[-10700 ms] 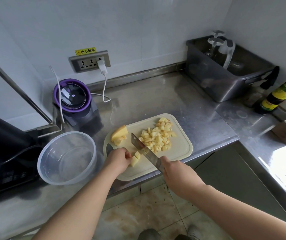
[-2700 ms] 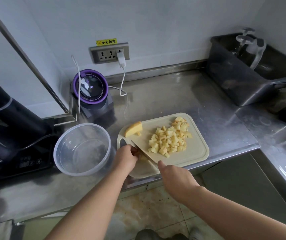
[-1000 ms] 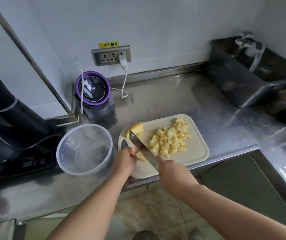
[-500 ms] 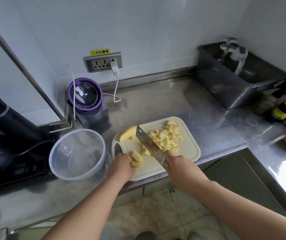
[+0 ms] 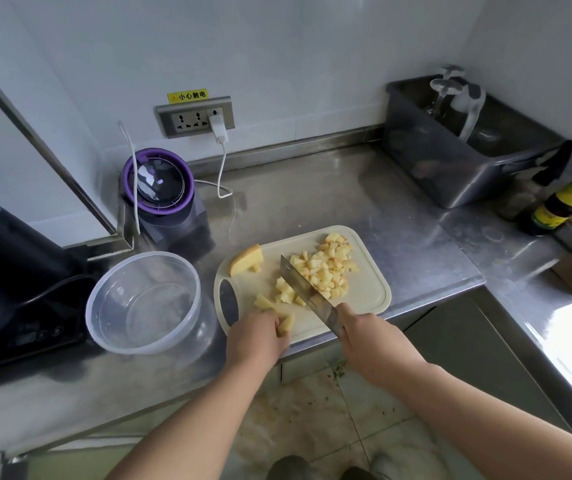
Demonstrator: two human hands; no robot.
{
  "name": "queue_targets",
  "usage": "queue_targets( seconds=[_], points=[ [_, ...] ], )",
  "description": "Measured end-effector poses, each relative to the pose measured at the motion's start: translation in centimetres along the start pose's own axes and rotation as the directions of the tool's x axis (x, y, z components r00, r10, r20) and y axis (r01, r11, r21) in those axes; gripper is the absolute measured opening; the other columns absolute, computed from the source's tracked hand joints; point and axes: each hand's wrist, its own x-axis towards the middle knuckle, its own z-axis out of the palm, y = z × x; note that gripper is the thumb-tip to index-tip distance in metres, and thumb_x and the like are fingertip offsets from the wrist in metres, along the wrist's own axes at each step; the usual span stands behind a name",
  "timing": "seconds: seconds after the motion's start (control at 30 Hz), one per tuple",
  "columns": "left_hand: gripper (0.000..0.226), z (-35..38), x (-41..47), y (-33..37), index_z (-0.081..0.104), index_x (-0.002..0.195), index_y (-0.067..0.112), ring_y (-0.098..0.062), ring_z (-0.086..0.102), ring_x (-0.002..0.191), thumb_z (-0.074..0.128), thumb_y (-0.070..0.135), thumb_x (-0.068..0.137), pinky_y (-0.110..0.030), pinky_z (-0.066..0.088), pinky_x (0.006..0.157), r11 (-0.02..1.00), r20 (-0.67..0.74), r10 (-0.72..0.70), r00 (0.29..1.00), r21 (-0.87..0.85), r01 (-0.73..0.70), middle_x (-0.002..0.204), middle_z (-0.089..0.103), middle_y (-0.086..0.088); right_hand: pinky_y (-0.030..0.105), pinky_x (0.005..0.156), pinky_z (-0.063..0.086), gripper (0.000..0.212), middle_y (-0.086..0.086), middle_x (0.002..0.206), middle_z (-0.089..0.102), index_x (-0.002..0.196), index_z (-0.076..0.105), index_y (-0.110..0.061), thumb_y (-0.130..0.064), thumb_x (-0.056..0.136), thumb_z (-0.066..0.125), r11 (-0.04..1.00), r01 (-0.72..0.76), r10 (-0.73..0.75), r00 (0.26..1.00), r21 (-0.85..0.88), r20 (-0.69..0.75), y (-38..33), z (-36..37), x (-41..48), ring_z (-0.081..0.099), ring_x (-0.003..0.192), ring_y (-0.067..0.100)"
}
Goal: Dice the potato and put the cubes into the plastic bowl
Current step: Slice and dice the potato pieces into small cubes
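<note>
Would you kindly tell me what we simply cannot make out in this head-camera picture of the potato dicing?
Head view only:
- knife: its handle is wrapped inside the right hand.
- potato piece: mostly covered by the left hand, so its size is unclear.
- bottle: cut off by the right edge, label too blurred to read.
- grey tub: lower contents hidden by its dark wall.

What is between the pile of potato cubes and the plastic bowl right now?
The knife, in the right hand, stands against the pile on the plastic bowl's side; beyond it only loose cubes and bare cutting board.
</note>
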Motion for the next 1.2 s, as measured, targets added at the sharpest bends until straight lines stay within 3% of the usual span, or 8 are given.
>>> queue_targets(
  seconds=[0.17,0.33,0.43,0.53,0.8,0.97,1.07,1.2],
  points=[
    [0.021,0.7,0.2,0.8,0.066,0.098,0.022,-0.019,0.063,0.088,0.055,0.039,0.092,-0.027,0.043,0.066,0.998,-0.104,-0.012,0.995,-0.056,0.006,0.098,0.066,0.003,0.032,0.046,0.026,0.03,0.002,0.067,0.043,0.099,0.024,-0.024,0.0,0.09,0.038,0.998,0.048,-0.046,0.998,-0.05,0.046,1.0,0.4,-1.3,0.037,0.051,0.02],
    [0.025,1.3,0.0,0.8,0.067,0.104,0.023,-0.02,0.066,0.089,0.053,0.04,0.092,-0.026,0.043,0.066,0.995,-0.146,-0.037,0.989,-0.102,0.023,0.096,0.07,0.002,0.036,0.056,0.039,0.048,0.004,0.084,0.054,0.131,0.033,-0.022,0.001,0.089,0.038,0.994,0.077,-0.07,0.994,-0.082,0.083,1.4,0.9,-1.8,0.05,0.063,0.026],
    [0.025,1.5,0.0,1.0,0.069,0.099,0.02,-0.021,0.067,0.085,0.053,0.038,0.092,-0.025,0.041,0.062,0.994,-0.152,-0.064,0.986,-0.097,0.05,0.09,0.07,0.0,0.036,0.059,0.043,0.048,0.003,0.083,0.054,0.131,0.033,-0.021,0.002,0.089,0.038,0.992,0.095,-0.088,0.992,-0.08,0.095,1.4,1.1,-2.2,0.052,0.066,0.027],
    [0.025,1.7,0.1,1.1,0.069,0.1,0.017,-0.021,0.066,0.087,0.054,0.036,0.091,-0.026,0.043,0.066,0.987,-0.128,-0.098,0.987,-0.138,0.08,0.091,0.07,0.001,0.035,0.057,0.04,0.042,0.003,0.075,0.049,0.126,0.034,-0.017,0.003,0.088,0.037,0.991,0.105,-0.096,0.99,-0.083,0.103,1.2,1.2,-2.4,0.05,0.065,0.027],
    [0.021,1.5,0.0,1.5,0.07,0.095,0.02,-0.021,0.067,0.085,0.056,0.035,0.091,-0.026,0.044,0.062,0.997,-0.159,-0.069,0.985,-0.05,0.062,0.088,0.071,0.0,0.031,0.047,0.03,0.06,0.0,0.069,0.041,0.142,0.027,-0.015,0.007,0.086,0.036,0.99,0.102,-0.088,0.986,-0.097,0.144,1.0,1.9,-2.4,0.04,0.055,0.02],
    [0.012,1.4,-0.1,1.4,0.064,0.096,0.016,-0.02,0.064,0.087,0.059,0.022,0.087,-0.026,0.038,0.06,0.998,-0.145,-0.066,0.987,-0.019,0.064,0.092,0.067,0.0,0.03,0.046,0.031,0.058,0.001,0.072,0.045,0.137,0.03,-0.014,0.009,0.084,0.036,0.993,0.075,-0.058,0.984,-0.092,0.168,1.3,3.0,-2.0,0.045,0.059,0.021],
    [0.017,1.2,-0.3,1.3,0.063,0.095,0.019,-0.018,0.064,0.084,0.058,0.034,0.09,-0.025,0.038,0.059,0.999,-0.154,-0.028,0.988,0.012,0.03,0.092,0.067,0.003,0.033,0.054,0.041,0.048,0.003,0.081,0.053,0.13,0.034,-0.017,0.005,0.088,0.036,0.995,0.055,-0.041,0.986,-0.083,0.161,1.9,2.1,-1.5,0.057,0.07,0.026],
    [0.028,1.2,0.0,1.6,0.065,0.096,0.024,-0.015,0.066,0.083,0.053,0.049,0.092,-0.025,0.037,0.06,0.981,-0.172,0.068,0.983,0.189,-0.035,0.093,0.068,0.005,0.035,0.054,0.039,0.036,0.004,0.08,0.053,0.12,0.035,-0.019,0.0,0.09,0.038,0.996,0.045,-0.036,0.993,-0.083,0.108,3.2,1.1,-0.8,0.051,0.064,0.025]
  ],
)
